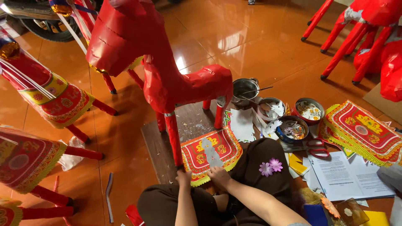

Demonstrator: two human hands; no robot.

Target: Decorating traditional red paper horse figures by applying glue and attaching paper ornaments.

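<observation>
Both forearms reached out from the near edge over the person's dark-clad knees. Left hand [183, 178] rested at the near left corner of a red and gold paper saddle cloth [211, 154], its fingers bunched together on the yellow fringe. Right hand [219, 175] lay just beside it, fingers flat and close together, pressing the near edge of the same cloth below a pale silver cut-out at its middle. That cloth lay on a brown board [157, 146] on the shiny orange tiled floor [251, 37], right behind the near leg of a red paper horse [167, 71] that stood over the board. Two purple paper flowers [270, 166] sat on the person's right knee.

To the right of the horse stood a steel pot [245, 90] with a brush in it, and near it three round tins [293, 119] of paper cut-outs. Red-handled scissors [312, 147] lay just near of the tins. A second red and gold cloth [362, 132] lay further right, touching printed white sheets [347, 175]. More red paper animals stood at the far right and along the left.
</observation>
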